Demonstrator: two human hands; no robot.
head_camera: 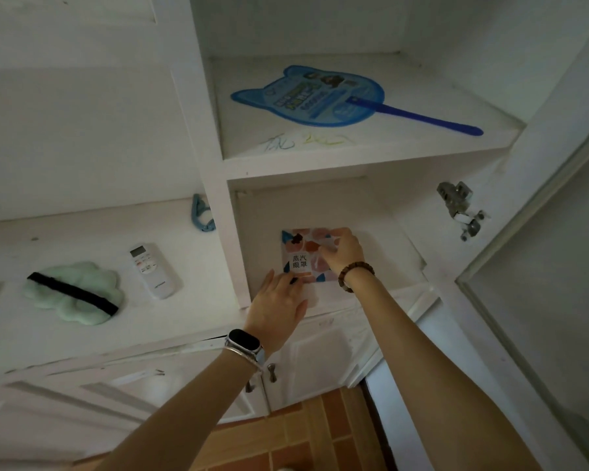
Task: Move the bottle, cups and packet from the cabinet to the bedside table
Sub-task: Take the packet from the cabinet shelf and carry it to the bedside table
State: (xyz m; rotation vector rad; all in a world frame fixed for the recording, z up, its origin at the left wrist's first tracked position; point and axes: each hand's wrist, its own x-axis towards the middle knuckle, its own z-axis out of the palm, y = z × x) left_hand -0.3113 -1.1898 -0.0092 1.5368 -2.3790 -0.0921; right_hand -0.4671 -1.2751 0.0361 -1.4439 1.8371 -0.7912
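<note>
A flat square packet point(301, 254), patterned in pink, orange and blue with a white label, lies on the lower shelf point(388, 266) of the open white cabinet. My right hand point(342, 249) rests on the packet's right side, its fingers curled over the upper right corner. My left hand point(279, 311) lies flat at the shelf's front edge, fingertips touching the packet's lower left corner. No bottle or cup is in view.
A blue cat-shaped fan point(313, 95) lies on the upper shelf. Left of the cabinet, a white counter point(92, 229) holds a remote control point(153, 270), a green eye mask point(75, 292) and a blue clip point(201, 214). The cabinet door point(541, 300) hangs open at right.
</note>
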